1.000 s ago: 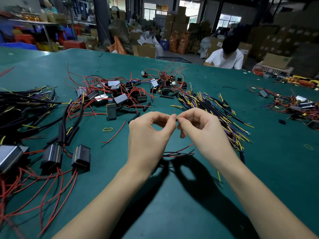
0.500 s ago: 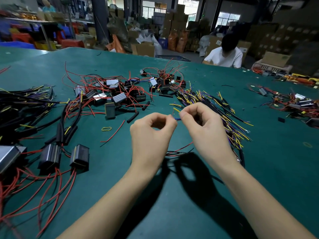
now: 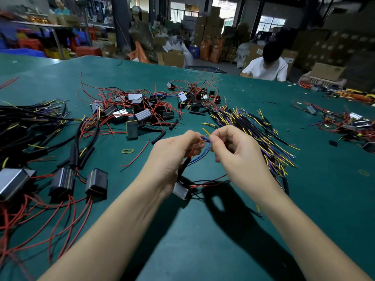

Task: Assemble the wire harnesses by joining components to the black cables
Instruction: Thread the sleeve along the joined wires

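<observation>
Left hand (image 3: 172, 157) grips black cable (image 3: 183, 168) with component (image 3: 181, 190) hanging below; right hand (image 3: 235, 153) pinches blue wire (image 3: 205, 139) end above green surface (image 3: 203, 240).

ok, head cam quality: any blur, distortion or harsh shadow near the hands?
Head view: wide-angle bend shows in the curved far edge of the green table mat; the background shelving and cartons are soft, corners smeared; left hand and right hand are fairly sharp, pinching thin blue and yellow wires; dark, fairly hard-edged hand shadows fall on the mat just below them.
</observation>
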`<act>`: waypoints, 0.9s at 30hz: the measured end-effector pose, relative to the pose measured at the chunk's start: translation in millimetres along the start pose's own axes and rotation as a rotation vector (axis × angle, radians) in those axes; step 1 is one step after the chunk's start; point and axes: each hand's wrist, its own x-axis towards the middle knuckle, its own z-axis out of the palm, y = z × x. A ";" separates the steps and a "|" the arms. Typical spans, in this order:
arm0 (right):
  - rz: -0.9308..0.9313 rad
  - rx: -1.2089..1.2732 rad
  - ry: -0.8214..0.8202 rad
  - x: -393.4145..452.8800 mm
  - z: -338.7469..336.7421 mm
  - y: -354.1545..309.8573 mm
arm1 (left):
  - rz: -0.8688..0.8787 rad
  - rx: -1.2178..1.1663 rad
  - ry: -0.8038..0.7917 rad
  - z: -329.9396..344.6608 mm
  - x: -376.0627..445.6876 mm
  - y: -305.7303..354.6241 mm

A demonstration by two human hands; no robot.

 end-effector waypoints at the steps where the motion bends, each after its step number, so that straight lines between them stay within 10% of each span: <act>1: 0.030 0.047 -0.009 0.6 -1.8 -0.4 | 0.062 0.052 0.002 -1.5 -5.9 2.5; 13: 0.024 0.167 -0.022 1.5 -9.4 -5.6 | 0.241 0.212 0.017 0.5 -23.1 16.6; 27: -0.013 0.182 -0.073 1.2 -11.1 -9.7 | -0.346 -0.369 -0.150 5.8 -22.8 19.9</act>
